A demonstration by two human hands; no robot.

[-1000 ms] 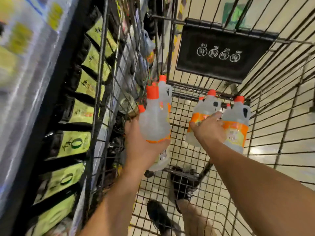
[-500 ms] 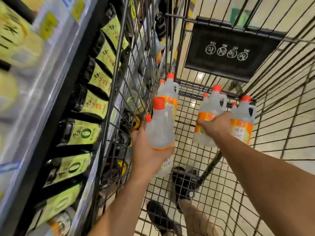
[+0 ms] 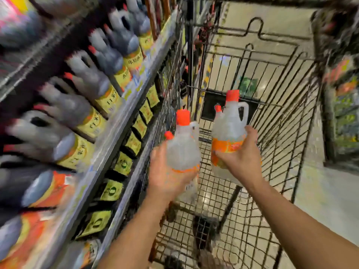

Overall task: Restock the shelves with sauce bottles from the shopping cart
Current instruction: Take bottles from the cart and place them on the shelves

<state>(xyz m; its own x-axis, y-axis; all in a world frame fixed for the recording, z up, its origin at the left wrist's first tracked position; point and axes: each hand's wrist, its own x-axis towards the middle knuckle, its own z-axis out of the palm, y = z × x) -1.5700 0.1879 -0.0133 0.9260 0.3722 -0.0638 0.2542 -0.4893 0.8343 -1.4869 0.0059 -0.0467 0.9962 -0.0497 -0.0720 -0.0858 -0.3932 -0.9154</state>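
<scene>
Supermarket aisle with pale tiled floor (image 3: 330, 200); grey metal shelving (image 3: 120, 121) at left carries rows of dark sauce bottles with yellow labels (image 3: 87, 80), blurred by motion. Black wire shopping cart (image 3: 281, 133) stands just beside the shelving. Left hand (image 3: 167, 171) grips the lower body of a clear plastic handled bottle with orange cap (image 3: 182, 150), fingers curled round it, above the cart's left side near the shelf edge. Right hand (image 3: 242, 158) clasps a second clear orange-capped bottle with orange label (image 3: 229, 129) round its middle, upright over the cart basket, apart from the first.
</scene>
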